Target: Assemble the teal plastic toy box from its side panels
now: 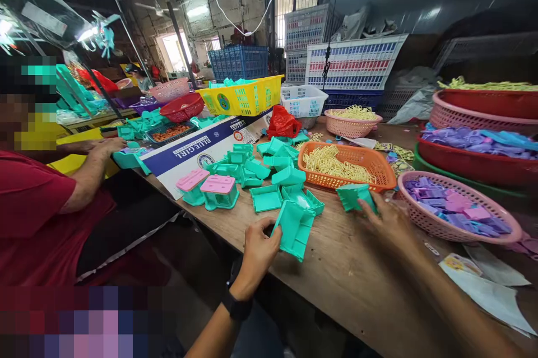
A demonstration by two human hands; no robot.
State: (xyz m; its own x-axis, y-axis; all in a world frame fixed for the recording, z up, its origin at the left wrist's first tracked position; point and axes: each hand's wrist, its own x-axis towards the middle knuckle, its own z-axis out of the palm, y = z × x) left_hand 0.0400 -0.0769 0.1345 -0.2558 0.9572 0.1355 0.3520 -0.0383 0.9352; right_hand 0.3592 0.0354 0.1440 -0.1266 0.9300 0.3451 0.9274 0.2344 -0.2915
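Left hand (259, 249) pinches a green tray (297, 229) edgewise, likely baring its hollow; right hand (390, 221), at two o'clock, grips a green piece (352, 197).

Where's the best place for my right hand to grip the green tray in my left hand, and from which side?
Probably the free right edge of the green tray, coming from the right. The left hand covers its left edge, and the tilted tray leaves its right edge exposed. The right hand would first need freeing: it holds another green piece.
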